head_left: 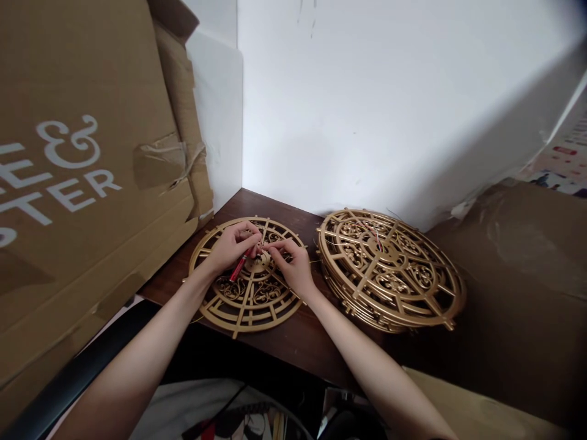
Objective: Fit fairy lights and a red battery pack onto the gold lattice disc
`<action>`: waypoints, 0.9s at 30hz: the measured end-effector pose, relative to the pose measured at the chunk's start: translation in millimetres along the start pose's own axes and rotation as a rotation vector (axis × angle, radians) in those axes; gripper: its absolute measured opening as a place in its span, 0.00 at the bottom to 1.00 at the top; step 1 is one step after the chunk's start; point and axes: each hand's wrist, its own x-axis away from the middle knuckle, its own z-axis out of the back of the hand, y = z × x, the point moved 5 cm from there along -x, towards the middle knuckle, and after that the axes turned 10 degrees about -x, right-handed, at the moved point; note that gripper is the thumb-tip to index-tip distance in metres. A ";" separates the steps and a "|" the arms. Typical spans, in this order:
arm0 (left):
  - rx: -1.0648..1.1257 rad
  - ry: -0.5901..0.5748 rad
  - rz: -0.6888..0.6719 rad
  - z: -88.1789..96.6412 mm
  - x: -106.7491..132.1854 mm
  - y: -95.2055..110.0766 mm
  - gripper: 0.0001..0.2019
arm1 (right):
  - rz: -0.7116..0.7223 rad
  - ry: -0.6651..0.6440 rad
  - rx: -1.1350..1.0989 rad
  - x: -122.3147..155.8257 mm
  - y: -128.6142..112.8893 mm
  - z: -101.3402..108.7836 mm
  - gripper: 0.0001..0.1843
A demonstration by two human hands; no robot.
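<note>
A flat gold openwork disc [247, 299] with spokes and scrollwork lies on a dark brown table [298, 339]. Both my hands work at its centre hub. My left hand [232, 244] is closed round a red-handled tool [238, 267], maybe a small screwdriver, which points into the hub. My right hand [293, 263] pinches something small at the hub; I cannot make out what. To the right sits a stack of similar gold discs [389, 272], with thin red and white wires at the top one's centre.
A large cardboard box [87, 183] with white lettering leans at the left. White walls meet in the corner behind. Brown plastic-wrapped bulk [527, 275] fills the right side. The table's front edge runs near my forearms.
</note>
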 end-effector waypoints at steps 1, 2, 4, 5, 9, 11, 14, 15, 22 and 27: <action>-0.004 -0.005 -0.004 -0.3 0.1 0.6 0.11 | 0.013 0.002 0.024 -0.1 0.0 0.0 0.08; -0.006 -0.013 -0.006 -0.7 0.3 1.3 0.11 | 0.025 0.004 0.043 -0.2 0.2 0.1 0.08; 0.003 -0.029 0.002 -1.9 0.8 2.6 0.11 | 0.031 0.016 0.069 -0.2 1.8 0.7 0.08; 0.011 -0.040 0.013 -2.6 1.2 2.8 0.11 | 0.019 0.027 0.073 -0.1 3.5 1.3 0.08; 0.033 -0.082 0.042 -5.2 2.4 2.9 0.12 | -0.048 0.073 0.036 0.2 10.3 3.3 0.09; 0.029 -0.098 0.037 -6.0 2.6 3.1 0.11 | -0.057 0.075 0.015 0.2 11.4 3.0 0.09; 0.023 -0.106 0.038 -6.3 2.5 2.6 0.11 | -0.070 0.073 0.011 0.2 11.4 2.3 0.10; 0.024 -0.106 0.038 -6.1 2.3 2.1 0.11 | -0.076 0.071 0.010 0.2 11.2 2.1 0.10; 0.038 -0.026 0.008 -0.6 -1.1 -6.1 0.09 | -0.017 -0.042 0.076 -0.1 4.9 -4.4 0.08; 0.052 0.022 0.007 0.7 -2.3 -6.4 0.10 | 0.160 -0.163 0.375 1.5 1.8 -15.0 0.11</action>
